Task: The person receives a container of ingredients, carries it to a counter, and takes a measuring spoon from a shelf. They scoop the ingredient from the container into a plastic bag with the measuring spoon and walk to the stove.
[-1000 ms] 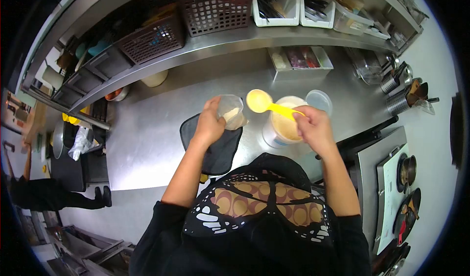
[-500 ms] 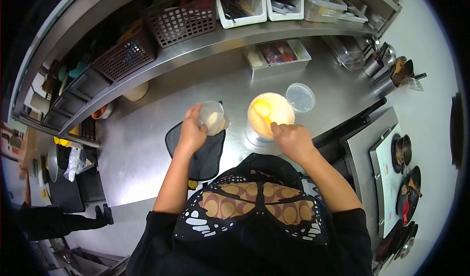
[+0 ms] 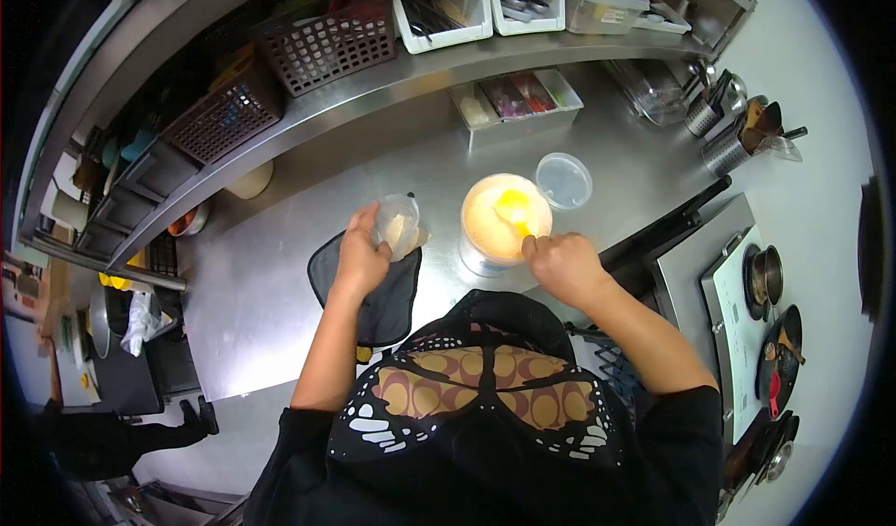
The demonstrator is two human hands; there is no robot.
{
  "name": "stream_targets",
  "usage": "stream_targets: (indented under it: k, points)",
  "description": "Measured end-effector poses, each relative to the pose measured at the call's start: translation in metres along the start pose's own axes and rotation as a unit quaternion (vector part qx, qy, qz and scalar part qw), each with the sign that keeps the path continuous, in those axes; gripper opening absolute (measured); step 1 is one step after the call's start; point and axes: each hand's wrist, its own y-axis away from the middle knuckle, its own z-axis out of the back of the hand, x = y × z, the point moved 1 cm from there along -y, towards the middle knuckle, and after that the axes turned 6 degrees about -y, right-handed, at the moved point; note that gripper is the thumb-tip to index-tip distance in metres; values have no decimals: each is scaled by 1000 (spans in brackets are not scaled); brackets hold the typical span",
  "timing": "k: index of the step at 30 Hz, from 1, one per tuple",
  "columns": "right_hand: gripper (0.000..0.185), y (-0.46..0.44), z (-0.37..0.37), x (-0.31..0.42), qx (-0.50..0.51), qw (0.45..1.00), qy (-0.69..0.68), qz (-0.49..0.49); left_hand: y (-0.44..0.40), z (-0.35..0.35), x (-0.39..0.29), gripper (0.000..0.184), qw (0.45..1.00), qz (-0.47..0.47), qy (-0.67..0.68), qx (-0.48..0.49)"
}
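My left hand (image 3: 362, 263) is closed round a clear plastic cup (image 3: 401, 216), tilted, with some pale beige stuff at its bottom. Below the cup lies a black mat (image 3: 385, 309) on the steel counter. My right hand (image 3: 567, 266) grips a yellow spoon (image 3: 512, 205) whose bowl is in an uncovered white tub (image 3: 483, 257). Pale orange contents (image 3: 487, 220) fill the tub nearly to the rim; whether powder or sauce I cannot tell. Beside the tub, at its far right, a round clear lid (image 3: 564, 181) rests on the counter.
A divided steel container (image 3: 518, 132) with chopped ingredients stands at the back. Overhead runs a shelf (image 3: 420, 76) with brown baskets (image 3: 327, 45) and white bins. Utensil holders (image 3: 726, 153) and a cooktop (image 3: 737, 316) with pans are on the right. Another person (image 3: 103, 442) is at the lower left.
The yellow spoon has moved rightward within the tub. My left hand still holds the cup in nearly the same place. The whole view has shifted slightly.
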Motion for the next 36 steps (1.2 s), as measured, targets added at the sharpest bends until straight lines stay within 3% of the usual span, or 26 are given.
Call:
stream_targets:
  k: [5, 8, 14, 17, 26, 36]
  points:
    - [7, -9, -4, 5, 28, 990, -96, -102, -4, -9, 16, 62, 997, -50, -36, -45]
    - [12, -16, -8, 3, -2, 957, -230, -179, -1, 0, 0, 58, 1000, -3, 10, -7]
    - [17, -10, -25, -18, -58, 840, -474, -258, -1, 1, 0, 58, 1000, -1, 22, -4]
    - [19, -11, -11, -14, -7, 763, -553, -334, -1, 0, 1, 58, 1000, -4, 20, -6]
    - [17, 3, -12, -16, -28, 594, -689, -414, -1, 1, 1, 58, 1000, -15, 17, -8]
    - [17, 29, -22, -31, -93, 516, -734, -432, -8, 7, -6, 57, 1000, -25, 1, 13]
